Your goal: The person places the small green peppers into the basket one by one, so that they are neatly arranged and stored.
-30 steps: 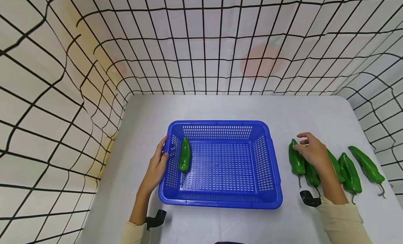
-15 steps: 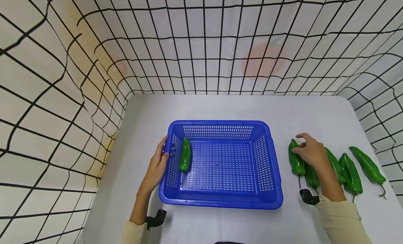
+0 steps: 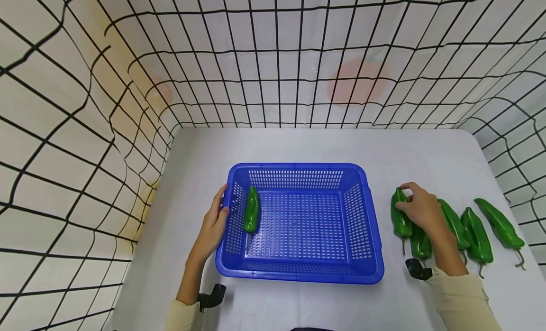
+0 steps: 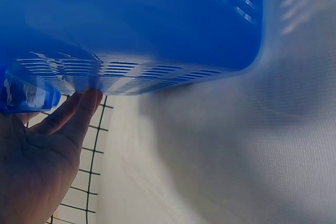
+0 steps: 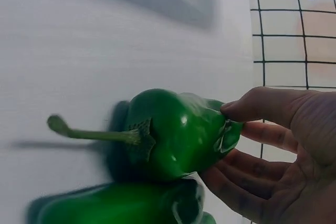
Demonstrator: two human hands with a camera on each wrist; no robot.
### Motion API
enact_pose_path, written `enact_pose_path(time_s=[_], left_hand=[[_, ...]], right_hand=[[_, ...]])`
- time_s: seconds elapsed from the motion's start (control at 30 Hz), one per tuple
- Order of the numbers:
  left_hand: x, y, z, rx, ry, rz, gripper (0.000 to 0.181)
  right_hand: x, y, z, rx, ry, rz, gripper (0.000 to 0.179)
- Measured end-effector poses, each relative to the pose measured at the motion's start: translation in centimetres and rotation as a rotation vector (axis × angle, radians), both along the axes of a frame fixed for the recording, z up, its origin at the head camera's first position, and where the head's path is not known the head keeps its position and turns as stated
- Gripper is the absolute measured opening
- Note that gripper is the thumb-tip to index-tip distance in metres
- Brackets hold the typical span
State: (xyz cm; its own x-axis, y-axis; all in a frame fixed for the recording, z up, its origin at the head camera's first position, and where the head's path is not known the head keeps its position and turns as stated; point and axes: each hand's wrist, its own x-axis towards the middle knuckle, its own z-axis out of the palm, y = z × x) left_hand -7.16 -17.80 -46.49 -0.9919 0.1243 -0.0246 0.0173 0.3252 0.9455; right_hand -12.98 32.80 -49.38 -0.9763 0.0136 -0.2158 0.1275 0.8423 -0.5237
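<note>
A blue plastic basket (image 3: 298, 277) with slotted walls stands mid-table, one long green pepper (image 3: 251, 210) lying inside along its left wall. My left hand (image 3: 213, 225) grips the basket's left rim; in the left wrist view its fingers (image 4: 86, 111) touch the outer wall below the rim. To the right of the basket, my right hand (image 3: 422, 208) pinches the tip end of the leftmost loose green pepper (image 5: 173, 135), thumb on one side and fingers on the other. Its stem points toward the body. Another green pepper (image 3: 421, 243) lies right beside it, partly under the hand.
Further right lie more green peppers: one (image 3: 455, 225) by the forearm, a second (image 3: 475, 236) and a third (image 3: 501, 224) near the table's right side. Black wire mesh (image 3: 277, 79) walls the white table (image 3: 298, 148) at the back and both sides.
The fingers of my right hand have closed in on the leftmost loose pepper's tip, and the pepper has shifted slightly. My left hand and the basket have stayed put.
</note>
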Motion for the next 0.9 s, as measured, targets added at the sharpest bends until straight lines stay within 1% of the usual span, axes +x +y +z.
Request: enact_pose_path(time_s=[0.13, 0.3, 0.47, 0.67, 0.9], left_hand=[[0.0, 0.0, 0.0, -0.003, 0.007, -0.002, 0.057], [0.0, 0.0, 0.0, -0.002, 0.014, -0.003, 0.057], [0.0, 0.0, -0.1, -0.001, 0.009, -0.001, 0.057], [-0.1, 0.0, -0.3, 0.005, 0.001, 0.001, 0.057], [-0.1, -0.1, -0.3, 0.008, 0.002, 0.001, 0.057]], right_hand=[[-0.1, 0.0, 0.4, 0.000, 0.036, -0.016, 0.052], [-0.3, -0.1, 1.4, -0.008, 0.066, -0.032, 0.053], [-0.3, -0.5, 2.7, -0.018, 0.074, -0.056, 0.055], [-0.5, -1.1, 3.9, -0.036, 0.077, -0.065, 0.058], [-0.6, -2.3, 5.5, -0.048, 0.118, -0.061, 0.060]])
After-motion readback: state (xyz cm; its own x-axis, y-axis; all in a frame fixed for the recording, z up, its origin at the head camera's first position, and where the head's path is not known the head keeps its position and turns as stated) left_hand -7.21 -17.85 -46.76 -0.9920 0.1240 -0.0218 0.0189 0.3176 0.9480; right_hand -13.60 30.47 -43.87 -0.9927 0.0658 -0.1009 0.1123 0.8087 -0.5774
